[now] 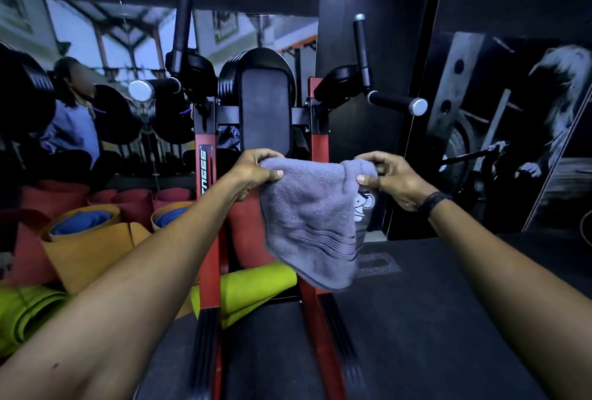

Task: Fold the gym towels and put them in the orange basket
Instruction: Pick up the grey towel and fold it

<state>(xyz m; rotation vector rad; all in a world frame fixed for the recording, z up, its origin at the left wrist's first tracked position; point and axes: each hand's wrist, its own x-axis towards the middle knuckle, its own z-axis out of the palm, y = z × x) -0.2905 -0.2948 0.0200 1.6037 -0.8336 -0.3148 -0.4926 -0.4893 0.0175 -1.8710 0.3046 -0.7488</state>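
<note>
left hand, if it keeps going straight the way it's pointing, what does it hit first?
Probably the black back pad of the red machine, just beyond the left hand gripping the grey towel. Depth is unclear from one view.

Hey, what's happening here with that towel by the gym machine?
A person is holding up a grey towel in front of a red-framed gym machine. The left hand and right hand each pinch a top corner, and the rest hangs loose in the air. Rolled mats lie to the left. No orange basket is in view.
</note>
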